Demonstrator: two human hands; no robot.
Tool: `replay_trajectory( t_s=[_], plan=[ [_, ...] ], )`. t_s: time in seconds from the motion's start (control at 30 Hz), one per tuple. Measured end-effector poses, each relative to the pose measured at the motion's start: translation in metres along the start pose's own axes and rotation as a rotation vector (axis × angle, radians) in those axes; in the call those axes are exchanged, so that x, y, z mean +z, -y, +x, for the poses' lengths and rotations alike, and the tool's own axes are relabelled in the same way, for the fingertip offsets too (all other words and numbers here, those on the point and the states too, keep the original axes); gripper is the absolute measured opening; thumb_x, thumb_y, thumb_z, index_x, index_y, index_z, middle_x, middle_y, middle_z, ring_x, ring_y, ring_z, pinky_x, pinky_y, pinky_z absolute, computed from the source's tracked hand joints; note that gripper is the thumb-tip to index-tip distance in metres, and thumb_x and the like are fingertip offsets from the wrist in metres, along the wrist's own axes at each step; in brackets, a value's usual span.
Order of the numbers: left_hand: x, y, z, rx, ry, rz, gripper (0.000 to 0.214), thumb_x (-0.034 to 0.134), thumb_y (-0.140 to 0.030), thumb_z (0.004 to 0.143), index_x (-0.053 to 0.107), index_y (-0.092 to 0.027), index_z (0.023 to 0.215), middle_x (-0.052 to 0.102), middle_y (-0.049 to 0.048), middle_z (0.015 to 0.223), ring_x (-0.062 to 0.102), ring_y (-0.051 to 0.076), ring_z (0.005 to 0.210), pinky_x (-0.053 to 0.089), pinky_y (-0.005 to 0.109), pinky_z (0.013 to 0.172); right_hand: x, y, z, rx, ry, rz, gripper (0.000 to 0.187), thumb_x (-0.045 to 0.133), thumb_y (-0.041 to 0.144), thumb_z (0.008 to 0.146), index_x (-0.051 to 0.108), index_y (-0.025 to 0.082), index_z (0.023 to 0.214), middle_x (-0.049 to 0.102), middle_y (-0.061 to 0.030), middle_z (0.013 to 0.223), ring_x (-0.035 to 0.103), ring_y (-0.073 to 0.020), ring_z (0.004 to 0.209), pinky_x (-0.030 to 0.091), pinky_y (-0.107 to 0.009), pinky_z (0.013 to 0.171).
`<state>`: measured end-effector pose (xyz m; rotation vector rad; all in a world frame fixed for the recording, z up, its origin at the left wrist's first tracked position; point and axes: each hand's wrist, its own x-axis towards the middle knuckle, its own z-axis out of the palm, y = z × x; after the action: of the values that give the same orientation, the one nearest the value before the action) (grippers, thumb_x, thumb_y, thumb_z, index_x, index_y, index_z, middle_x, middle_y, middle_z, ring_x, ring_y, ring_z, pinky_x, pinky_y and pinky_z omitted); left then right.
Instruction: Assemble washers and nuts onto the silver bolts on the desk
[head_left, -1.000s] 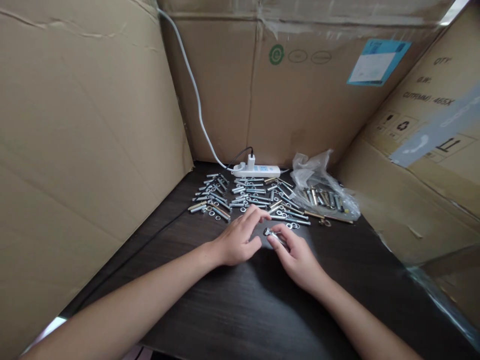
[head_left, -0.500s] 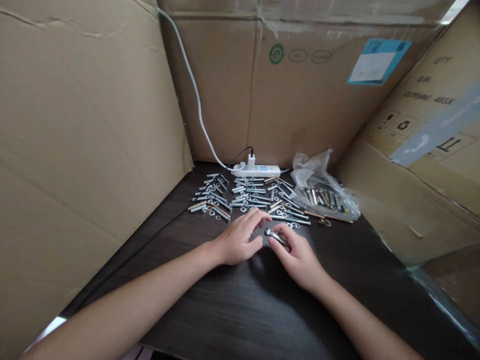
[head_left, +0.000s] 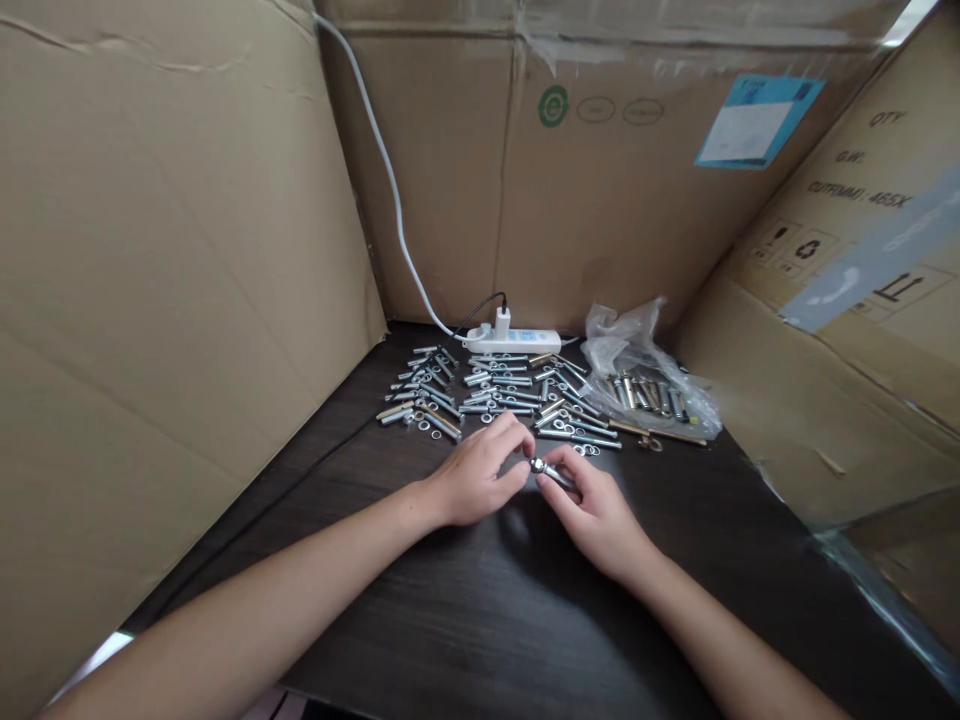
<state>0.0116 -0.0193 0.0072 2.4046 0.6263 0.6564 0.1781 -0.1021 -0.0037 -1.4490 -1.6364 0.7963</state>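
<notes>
My right hand (head_left: 596, 515) grips a silver bolt (head_left: 549, 470) just above the dark table (head_left: 465, 620), with the bolt's head end pointing left. My left hand (head_left: 480, 475) has its fingers curled and pinched at that head end, touching the bolt's tip. Behind both hands, rows of silver bolts and sleeves (head_left: 495, 392) lie on the table with small washers (head_left: 429, 431) scattered among them.
A clear plastic bag (head_left: 645, 380) holding more bolts lies at the back right. A white power strip (head_left: 514, 341) with a white cable (head_left: 390, 190) and a black plug sits by the rear wall. Cardboard walls (head_left: 165, 250) close off the left, back and right.
My left fingers have curled in from over the bolt pile and closed on the bolt's left end. My right hand has stayed nearly still.
</notes>
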Motion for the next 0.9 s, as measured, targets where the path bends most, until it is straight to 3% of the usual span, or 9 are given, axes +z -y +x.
replay_trajectory(
  t_s=[0.13, 0.2, 0.33, 0.43, 0.53, 0.6, 0.73, 0.83, 0.9],
  plan=[
    [0.0013, 0.0010, 0.0017, -0.005, 0.044, 0.015, 0.021, 0.038, -0.032, 0.091, 0.051, -0.018, 0.083, 0.049, 0.0014, 0.085, 0.048, 0.015, 0.078, 0.041, 0.027, 0.073, 0.0001, -0.0006, 0.0001, 0.003, 0.005, -0.018, 0.015, 0.047, 0.033, 0.087, 0.051, 0.018, 0.087, 0.053, 0.0017, 0.069, 0.048, -0.0110, 0.060, 0.039, -0.020, 0.055],
    [0.0010, -0.0003, 0.0010, 0.000, 0.048, -0.001, 0.012, 0.043, -0.026, 0.088, 0.051, -0.019, 0.090, 0.049, 0.0019, 0.090, 0.048, 0.015, 0.081, 0.041, 0.027, 0.074, 0.0001, -0.0007, 0.0006, 0.006, 0.001, -0.017, 0.016, 0.047, 0.033, 0.087, 0.051, 0.018, 0.087, 0.055, 0.0009, 0.071, 0.048, -0.0113, 0.060, 0.040, -0.020, 0.055],
    [-0.0009, -0.0023, -0.0006, 0.005, 0.011, -0.020, 0.028, 0.046, -0.013, 0.076, 0.046, -0.019, 0.104, 0.048, 0.0033, 0.099, 0.048, 0.016, 0.085, 0.042, 0.028, 0.078, -0.0001, -0.0013, 0.0011, 0.003, -0.001, 0.006, 0.016, 0.047, 0.033, 0.087, 0.052, 0.018, 0.088, 0.057, 0.0000, 0.074, 0.052, -0.0121, 0.063, 0.042, -0.021, 0.058],
    [-0.0007, -0.0011, 0.0005, -0.016, 0.012, 0.001, 0.012, 0.041, -0.021, 0.085, 0.049, -0.018, 0.092, 0.049, 0.0029, 0.093, 0.048, 0.016, 0.083, 0.042, 0.028, 0.078, -0.0004, -0.0014, 0.0007, -0.005, 0.007, 0.003, 0.016, 0.047, 0.033, 0.086, 0.052, 0.018, 0.088, 0.058, -0.0001, 0.074, 0.052, -0.0122, 0.063, 0.042, -0.021, 0.057],
    [0.0005, -0.0002, 0.0011, -0.014, 0.076, 0.010, 0.018, 0.037, -0.029, 0.090, 0.051, -0.018, 0.085, 0.050, 0.0021, 0.087, 0.049, 0.016, 0.082, 0.041, 0.028, 0.077, -0.0006, -0.0014, 0.0003, -0.010, 0.021, 0.000, 0.014, 0.049, 0.032, 0.085, 0.051, 0.018, 0.088, 0.057, -0.0002, 0.074, 0.052, -0.0122, 0.064, 0.043, -0.021, 0.057],
    [0.0007, -0.0008, 0.0004, 0.001, 0.083, 0.000, 0.012, 0.042, -0.022, 0.086, 0.051, -0.019, 0.093, 0.051, 0.0025, 0.092, 0.049, 0.016, 0.084, 0.042, 0.028, 0.078, -0.0005, -0.0016, 0.0003, -0.006, 0.030, 0.007, 0.014, 0.049, 0.032, 0.085, 0.051, 0.018, 0.088, 0.057, -0.0004, 0.075, 0.052, -0.0124, 0.064, 0.043, -0.022, 0.058],
    [-0.0006, -0.0022, -0.0006, 0.009, 0.028, 0.002, 0.029, 0.047, -0.013, 0.076, 0.046, -0.019, 0.104, 0.048, 0.0039, 0.102, 0.048, 0.016, 0.086, 0.042, 0.028, 0.079, 0.0000, -0.0025, 0.0003, 0.003, 0.029, 0.005, 0.014, 0.049, 0.032, 0.085, 0.050, 0.019, 0.088, 0.056, 0.0003, 0.073, 0.052, -0.0127, 0.063, 0.044, -0.023, 0.059],
    [-0.0007, -0.0015, 0.0010, 0.013, 0.054, 0.020, 0.009, 0.043, -0.024, 0.086, 0.049, -0.018, 0.090, 0.051, 0.0023, 0.091, 0.049, 0.016, 0.083, 0.041, 0.028, 0.077, 0.0003, -0.0033, 0.0003, -0.002, 0.040, 0.001, 0.012, 0.050, 0.030, 0.084, 0.051, 0.018, 0.087, 0.057, -0.0007, 0.076, 0.053, -0.0126, 0.066, 0.045, -0.022, 0.060],
    [-0.0002, -0.0012, 0.0019, 0.016, 0.088, 0.022, 0.017, 0.039, -0.030, 0.091, 0.050, -0.018, 0.084, 0.051, 0.0015, 0.086, 0.049, 0.015, 0.080, 0.040, 0.027, 0.076, 0.0002, -0.0036, 0.0007, 0.002, 0.050, 0.008, 0.012, 0.050, 0.029, 0.084, 0.051, 0.018, 0.086, 0.057, -0.0015, 0.080, 0.054, -0.0129, 0.070, 0.045, -0.022, 0.062]
  ],
)
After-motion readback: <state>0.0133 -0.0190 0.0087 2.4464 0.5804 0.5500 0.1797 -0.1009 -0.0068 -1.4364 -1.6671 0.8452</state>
